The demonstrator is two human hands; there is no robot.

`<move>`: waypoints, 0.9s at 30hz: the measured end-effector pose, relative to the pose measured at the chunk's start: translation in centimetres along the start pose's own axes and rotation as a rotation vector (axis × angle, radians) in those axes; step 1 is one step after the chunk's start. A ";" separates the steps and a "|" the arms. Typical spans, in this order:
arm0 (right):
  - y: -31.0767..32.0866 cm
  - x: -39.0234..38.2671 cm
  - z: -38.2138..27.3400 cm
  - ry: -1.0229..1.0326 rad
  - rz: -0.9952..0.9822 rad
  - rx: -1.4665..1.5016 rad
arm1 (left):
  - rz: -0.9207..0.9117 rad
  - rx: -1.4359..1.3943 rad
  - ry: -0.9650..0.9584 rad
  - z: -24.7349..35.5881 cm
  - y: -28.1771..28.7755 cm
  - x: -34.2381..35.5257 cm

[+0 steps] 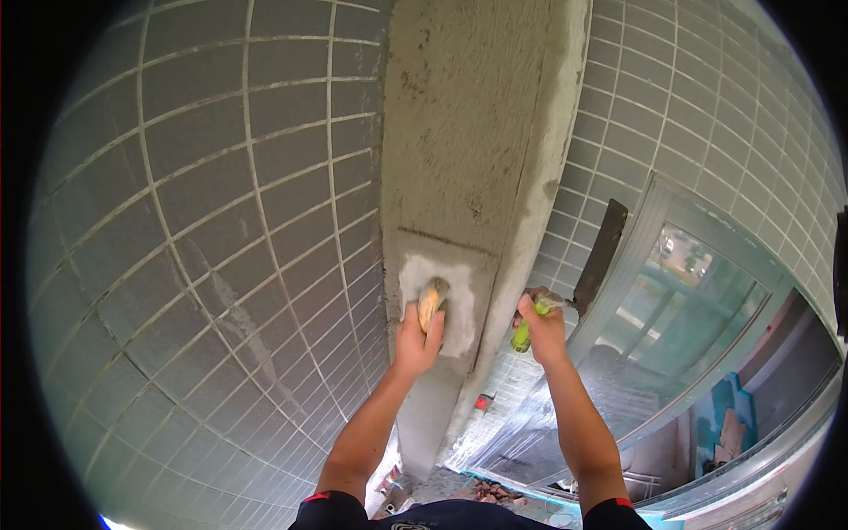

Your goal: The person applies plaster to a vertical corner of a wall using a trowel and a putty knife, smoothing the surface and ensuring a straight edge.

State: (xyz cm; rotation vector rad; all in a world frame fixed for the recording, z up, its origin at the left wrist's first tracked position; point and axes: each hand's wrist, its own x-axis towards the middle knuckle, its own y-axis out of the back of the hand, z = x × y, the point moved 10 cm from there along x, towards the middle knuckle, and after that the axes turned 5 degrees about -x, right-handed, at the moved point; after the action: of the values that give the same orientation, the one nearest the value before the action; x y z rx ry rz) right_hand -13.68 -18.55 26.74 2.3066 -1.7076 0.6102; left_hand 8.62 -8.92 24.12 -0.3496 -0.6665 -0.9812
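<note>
Starting at far left with a grey tiled wall (194,102), crossed by pale grout lines. Then, at centre, bordering on a tall strip of grey mortar (459,115). Over its lower part, gripping with curled left hand (415,343) the yellowish handle of a plastering float (432,302), with plate laid parallel to the mortar; impossible to tell if touching. Farther right, closed firmly in the right hand (547,332), holding a green-handled trowel (602,254) with dark blade pointing upward, just beside a framed glass window (698,300).
</note>
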 end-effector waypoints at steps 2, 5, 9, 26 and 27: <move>0.0 0.0 -0.3 -0.001 -0.002 0.007 | -0.014 -0.103 0.038 -1.8 0.0 -1.8; 0.1 0.0 -0.3 -0.002 -0.014 0.019 | 0.000 -0.125 0.017 -1.4 0.1 -1.9; 0.0 0.0 0.3 -0.035 -0.020 0.010 | -0.007 -0.079 -0.050 2.3 -0.6 1.9; 0.3 0.2 0.7 -0.037 -0.028 0.001 | 0.105 0.064 -0.320 18.4 -0.4 14.5; 0.3 0.2 0.5 -0.033 -0.031 0.001 | 0.116 0.076 -0.337 19.4 -0.3 15.2</move>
State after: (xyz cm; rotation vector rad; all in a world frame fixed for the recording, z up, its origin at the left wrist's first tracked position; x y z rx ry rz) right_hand -13.79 -19.04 26.39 2.3521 -1.6822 0.5706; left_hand 7.18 -8.19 48.72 -0.4867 -0.9759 -0.7905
